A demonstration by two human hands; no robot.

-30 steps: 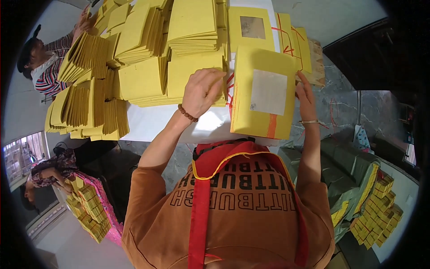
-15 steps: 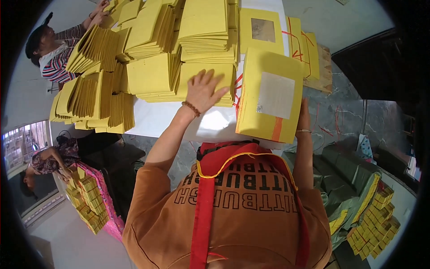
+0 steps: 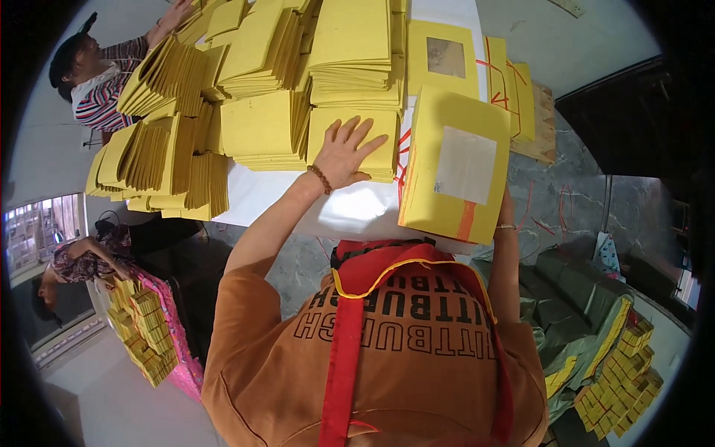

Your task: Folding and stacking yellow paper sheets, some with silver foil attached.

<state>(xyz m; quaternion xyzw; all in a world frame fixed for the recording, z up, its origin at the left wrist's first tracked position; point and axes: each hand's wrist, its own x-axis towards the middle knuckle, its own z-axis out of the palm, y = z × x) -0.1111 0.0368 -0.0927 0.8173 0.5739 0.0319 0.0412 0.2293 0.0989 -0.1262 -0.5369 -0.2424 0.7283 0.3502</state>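
Nearest me, a tilted yellow package [image 3: 454,167] with a pale rectangular label [image 3: 465,165] and an orange strip near its lower edge; I see my right hand [image 3: 507,203] only behind its lower right corner. Behind it on the bench [image 3: 350,212] lies a second yellow package [image 3: 445,63] with a greyish label. I rest my left hand [image 3: 344,153] flat on one of many stacked yellow packets [image 3: 354,138].

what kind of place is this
Probably a small packing workshop for paper goods. Fanned stacks of yellow paper sheets cover a white table, the right hand holds a yellow paper bundle with a pale label, and other workers sort more stacks.
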